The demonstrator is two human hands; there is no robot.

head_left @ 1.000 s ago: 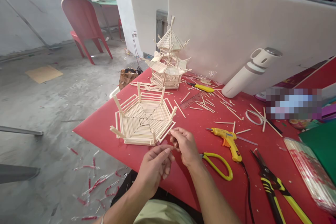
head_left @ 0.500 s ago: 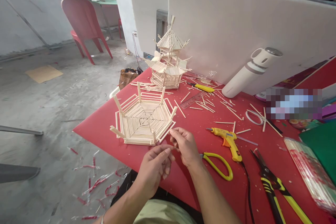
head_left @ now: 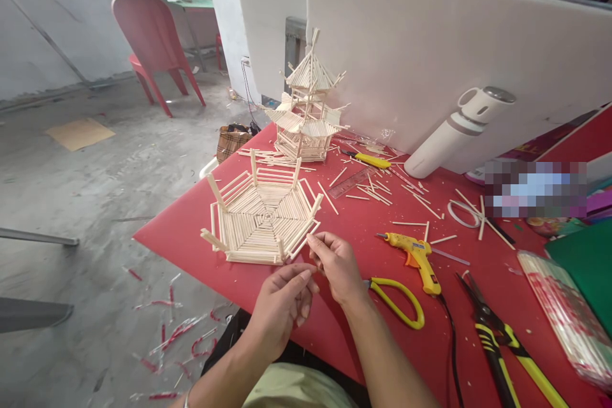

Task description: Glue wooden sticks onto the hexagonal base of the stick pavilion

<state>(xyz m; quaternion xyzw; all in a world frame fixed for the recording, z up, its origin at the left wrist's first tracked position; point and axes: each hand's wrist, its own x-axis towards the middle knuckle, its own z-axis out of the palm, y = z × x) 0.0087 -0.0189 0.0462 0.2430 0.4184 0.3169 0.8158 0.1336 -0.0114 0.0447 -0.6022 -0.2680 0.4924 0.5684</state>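
A hexagonal stick base (head_left: 243,229) with upright posts and low rails sits near the table's corner. Just past its right front edge is my right hand (head_left: 337,268), thumb and forefinger pinched close to the rail. My left hand (head_left: 284,306) is below and to the left, its thumb and forefinger closed and its other fingers curled. The fingertips of both hands come close together. Whatever lies in either pinch is too small or hidden to make out. Pliers with yellow handles (head_left: 419,319) lie partly behind my right wrist.
A stick pagoda (head_left: 310,121) stands behind. On the red table (head_left: 182,223) lie a yellow glue gun (head_left: 415,255), a cutter knife (head_left: 373,160), a ruler (head_left: 351,182), shears (head_left: 492,319) and bagged sticks (head_left: 564,312). A white bottle (head_left: 444,140) leans against the board.
My right thumb and forefinger have shifted very slightly left, toward the base's rail. My left hand and the base look the same.
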